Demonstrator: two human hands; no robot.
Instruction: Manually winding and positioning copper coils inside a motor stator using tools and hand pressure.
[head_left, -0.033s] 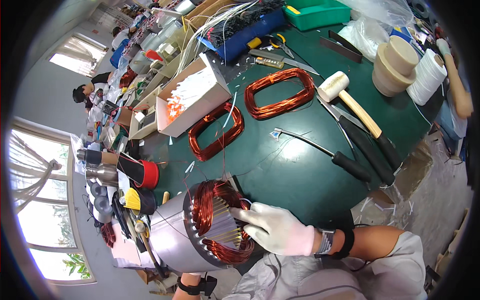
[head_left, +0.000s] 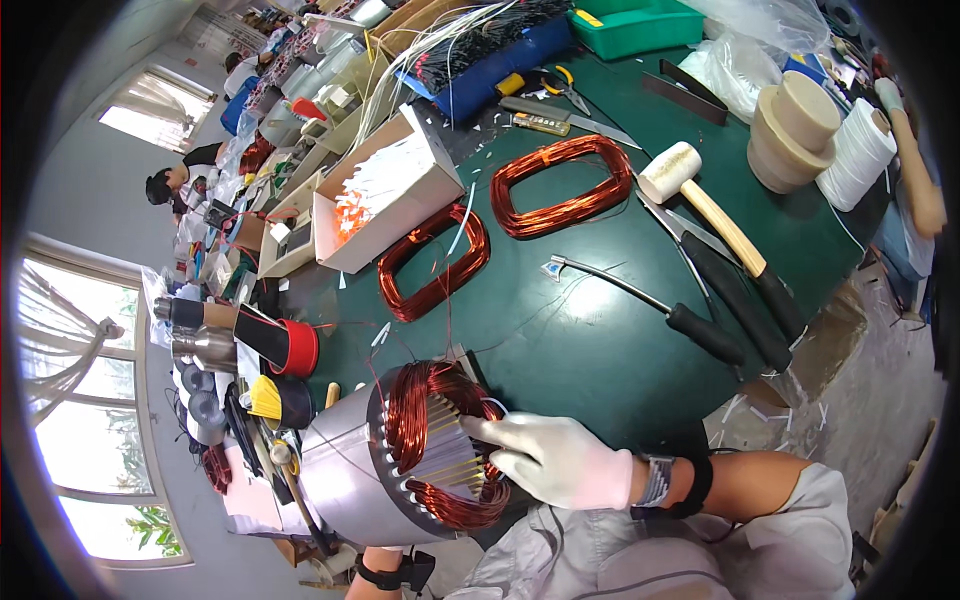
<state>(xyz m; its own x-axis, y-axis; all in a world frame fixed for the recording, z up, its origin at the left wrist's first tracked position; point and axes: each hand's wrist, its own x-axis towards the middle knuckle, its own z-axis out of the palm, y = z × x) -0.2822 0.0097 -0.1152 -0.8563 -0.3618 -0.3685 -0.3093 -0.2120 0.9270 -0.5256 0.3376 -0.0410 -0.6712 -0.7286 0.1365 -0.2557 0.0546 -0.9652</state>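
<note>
A grey cylindrical motor stator (head_left: 345, 455) lies tilted in front of me, its open end facing right. Thick bundles of copper winding (head_left: 408, 415) bulge round that end, with pale slot strips (head_left: 440, 450) showing inside the bore. My right hand (head_left: 560, 460), in a white glove, reaches in from the right. Its upper fingers are stretched out, their tips at the bore's edge by the windings, and the lower fingers are bent beside the copper. My left forearm (head_left: 382, 565) comes up from the lower edge, wearing a black band; the stator hides that hand and its fingers.
Two loose copper coils (head_left: 560, 210) (head_left: 433, 300) lie on the green table (head_left: 600, 370). A white-headed mallet (head_left: 670, 172), large shears (head_left: 715, 275) and a bent-shaft tool (head_left: 640, 300) are at right. A cardboard box (head_left: 440, 165) of strips stands behind; another person (head_left: 180, 180) is far left.
</note>
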